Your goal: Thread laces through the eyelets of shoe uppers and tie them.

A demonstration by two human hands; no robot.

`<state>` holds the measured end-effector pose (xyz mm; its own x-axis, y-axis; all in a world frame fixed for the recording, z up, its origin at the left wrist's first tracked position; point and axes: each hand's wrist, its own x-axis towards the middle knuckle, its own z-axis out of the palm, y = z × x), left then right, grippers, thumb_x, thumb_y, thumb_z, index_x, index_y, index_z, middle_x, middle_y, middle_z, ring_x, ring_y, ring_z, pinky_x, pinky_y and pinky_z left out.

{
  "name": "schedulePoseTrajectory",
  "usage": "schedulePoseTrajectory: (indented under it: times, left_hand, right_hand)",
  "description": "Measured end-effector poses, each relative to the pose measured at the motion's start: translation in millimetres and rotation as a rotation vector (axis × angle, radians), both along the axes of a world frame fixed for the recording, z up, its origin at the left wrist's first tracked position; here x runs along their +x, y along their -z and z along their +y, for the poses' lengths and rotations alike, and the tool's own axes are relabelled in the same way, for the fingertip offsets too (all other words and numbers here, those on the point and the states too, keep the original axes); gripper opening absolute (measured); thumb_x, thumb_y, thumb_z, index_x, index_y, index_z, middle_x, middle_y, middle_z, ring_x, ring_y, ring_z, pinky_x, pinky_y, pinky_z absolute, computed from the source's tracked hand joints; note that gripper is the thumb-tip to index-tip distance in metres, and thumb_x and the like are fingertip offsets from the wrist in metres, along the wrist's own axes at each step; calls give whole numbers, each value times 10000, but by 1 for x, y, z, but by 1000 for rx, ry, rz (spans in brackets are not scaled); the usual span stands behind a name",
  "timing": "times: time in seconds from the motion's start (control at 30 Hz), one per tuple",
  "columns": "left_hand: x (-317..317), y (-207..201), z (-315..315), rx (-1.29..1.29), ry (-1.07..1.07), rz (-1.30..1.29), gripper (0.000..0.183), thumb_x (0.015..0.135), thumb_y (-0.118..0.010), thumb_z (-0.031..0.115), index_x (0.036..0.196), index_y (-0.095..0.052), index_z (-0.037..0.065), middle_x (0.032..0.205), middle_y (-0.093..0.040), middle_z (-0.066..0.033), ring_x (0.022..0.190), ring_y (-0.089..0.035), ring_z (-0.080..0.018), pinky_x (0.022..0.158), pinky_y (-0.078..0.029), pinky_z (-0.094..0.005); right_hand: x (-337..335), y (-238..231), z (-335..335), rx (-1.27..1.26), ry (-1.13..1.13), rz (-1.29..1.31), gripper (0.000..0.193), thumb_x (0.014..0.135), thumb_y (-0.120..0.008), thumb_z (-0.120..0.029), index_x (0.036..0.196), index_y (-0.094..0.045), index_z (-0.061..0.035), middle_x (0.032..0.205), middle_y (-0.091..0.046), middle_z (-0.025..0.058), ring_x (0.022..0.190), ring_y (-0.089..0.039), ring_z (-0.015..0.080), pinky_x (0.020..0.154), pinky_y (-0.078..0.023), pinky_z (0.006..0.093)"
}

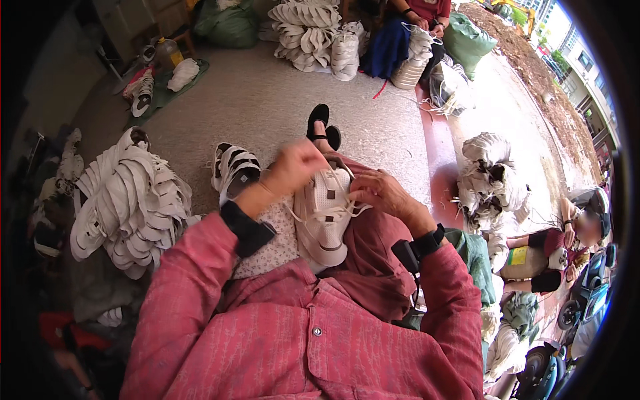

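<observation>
A white sneaker upper (323,227) rests on my lap, its toe pointing toward me. A white shoelace (357,208) runs across its front, with loose loops on both sides. My left hand (297,167) is raised just above the far left side of the upper, blurred by motion. Its fingers are curled closed, and what they hold is hidden. At the upper's right edge, the thumb and fingers of my right hand (383,192) pinch the shoelace. A patterned cloth (273,230) covers my left thigh under the upper.
Several dark-striped uppers (237,170) stand beyond my left arm. Big piles of white uppers (127,200) lie left and white bundles (493,177) right. Ahead, another person (427,20) handles a stack of uppers (413,60). A second person (567,243) sits at right near parked scooters (590,287).
</observation>
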<state>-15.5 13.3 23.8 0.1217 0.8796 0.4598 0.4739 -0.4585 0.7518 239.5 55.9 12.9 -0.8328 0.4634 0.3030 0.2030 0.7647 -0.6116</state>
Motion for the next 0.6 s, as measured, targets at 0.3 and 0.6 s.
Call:
schedulePoseTrajectory:
  times: [0.3, 0.6]
  left_hand:
    - [-210, -50, -9, 223, -750, -295, 175, 844, -686, 163, 977, -660, 52, 837, -633, -4, 698, -545, -62, 634, -442, -209]
    - [-44, 14, -117, -1068, 79, -374, 168, 920, -603, 171, 1024, -599, 39, 716, -621, -15, 511, -545, -56, 421, -428, -187]
  right_hand:
    - [-11, 6, -9, -97, 77, 52, 248, 948, -527, -230, 901, -609, -1, 825, -607, 134, 804, -604, 296, 736, -474, 359]
    - [12, 19, -37, -671, 332, 308, 130, 953, -501, -57, 1049, -579, -18, 845, -585, 22, 805, -562, 98, 731, -468, 240]
